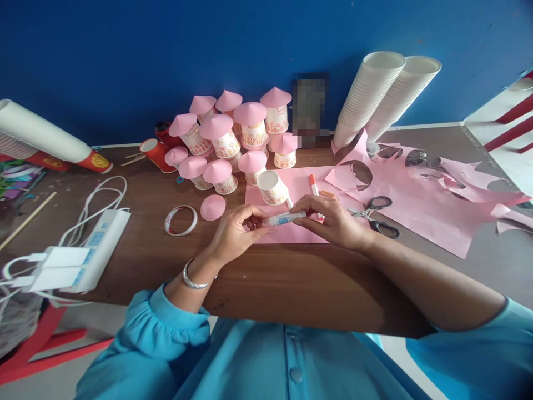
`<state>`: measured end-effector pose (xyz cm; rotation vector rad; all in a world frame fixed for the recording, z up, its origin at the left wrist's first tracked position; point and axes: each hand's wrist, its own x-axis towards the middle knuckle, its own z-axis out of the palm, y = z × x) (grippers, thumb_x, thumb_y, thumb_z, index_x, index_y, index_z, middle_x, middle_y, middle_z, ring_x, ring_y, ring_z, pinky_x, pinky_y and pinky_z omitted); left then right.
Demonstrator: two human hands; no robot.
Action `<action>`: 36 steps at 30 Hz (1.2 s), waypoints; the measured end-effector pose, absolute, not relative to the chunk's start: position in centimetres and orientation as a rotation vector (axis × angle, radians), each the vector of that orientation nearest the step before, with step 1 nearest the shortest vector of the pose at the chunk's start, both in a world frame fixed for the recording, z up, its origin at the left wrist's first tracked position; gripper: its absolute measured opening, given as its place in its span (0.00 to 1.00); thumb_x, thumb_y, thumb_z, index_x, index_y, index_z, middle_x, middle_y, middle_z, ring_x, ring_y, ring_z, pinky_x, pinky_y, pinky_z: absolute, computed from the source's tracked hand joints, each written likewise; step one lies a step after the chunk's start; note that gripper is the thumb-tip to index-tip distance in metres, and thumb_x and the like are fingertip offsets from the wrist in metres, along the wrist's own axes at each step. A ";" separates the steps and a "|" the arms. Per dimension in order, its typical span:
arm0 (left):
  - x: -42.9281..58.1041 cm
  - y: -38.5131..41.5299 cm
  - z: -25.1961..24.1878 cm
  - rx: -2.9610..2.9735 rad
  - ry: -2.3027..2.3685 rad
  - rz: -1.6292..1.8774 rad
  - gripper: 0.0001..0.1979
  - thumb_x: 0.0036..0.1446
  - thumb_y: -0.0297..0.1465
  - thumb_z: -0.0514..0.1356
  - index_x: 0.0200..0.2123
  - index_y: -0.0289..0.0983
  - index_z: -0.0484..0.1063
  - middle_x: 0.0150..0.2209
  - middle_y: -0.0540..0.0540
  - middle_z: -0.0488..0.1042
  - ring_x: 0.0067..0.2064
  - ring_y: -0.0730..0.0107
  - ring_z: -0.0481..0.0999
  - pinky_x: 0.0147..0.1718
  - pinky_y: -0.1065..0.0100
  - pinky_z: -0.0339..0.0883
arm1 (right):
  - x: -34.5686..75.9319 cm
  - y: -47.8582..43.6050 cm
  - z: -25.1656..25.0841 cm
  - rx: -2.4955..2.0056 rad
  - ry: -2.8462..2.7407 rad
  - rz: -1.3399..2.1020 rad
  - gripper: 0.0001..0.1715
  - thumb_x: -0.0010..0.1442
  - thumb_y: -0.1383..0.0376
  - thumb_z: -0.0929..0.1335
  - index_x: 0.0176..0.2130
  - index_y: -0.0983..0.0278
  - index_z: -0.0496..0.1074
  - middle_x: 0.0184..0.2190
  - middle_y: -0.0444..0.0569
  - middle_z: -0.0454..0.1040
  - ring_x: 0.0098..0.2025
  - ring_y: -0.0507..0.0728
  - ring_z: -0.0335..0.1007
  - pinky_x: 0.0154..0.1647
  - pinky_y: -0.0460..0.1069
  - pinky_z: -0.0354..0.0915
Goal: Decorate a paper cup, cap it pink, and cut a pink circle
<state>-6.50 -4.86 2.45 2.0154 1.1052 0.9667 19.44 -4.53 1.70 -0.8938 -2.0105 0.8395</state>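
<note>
A small white glue tube (pixel 283 219) with a blue label lies level between my two hands over a pink paper sheet (pixel 300 230). My left hand (pixel 235 230) pinches its left end with the fingertips. My right hand (pixel 333 222) grips the right end. Just beyond them a paper cup (pixel 272 188) lies on its side on the sheet. A loose pink paper cone (pixel 212 207) rests on the wooden table (pixel 270 283) to the left. An orange-capped marker (pixel 312 185) lies behind my right hand.
Several cups topped with pink cones (pixel 233 139) stand at the back. Two tall stacks of white cups (pixel 383 94) lean on the blue wall. Scissors (pixel 375 214) and cut pink paper (pixel 428 194) lie right. A tape ring (pixel 180 220) and a power strip (pixel 89 253) lie left.
</note>
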 end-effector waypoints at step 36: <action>-4.5 -0.9 0.9 2.238 1.361 0.980 0.31 0.53 0.35 0.71 0.59 0.37 0.67 0.54 0.36 0.79 0.56 0.47 0.79 0.55 0.50 0.74 | 26.6 0.7 -0.4 -1.858 -2.115 -0.197 0.15 0.67 0.64 0.64 0.51 0.63 0.75 0.47 0.58 0.78 0.52 0.68 0.69 0.38 0.55 0.66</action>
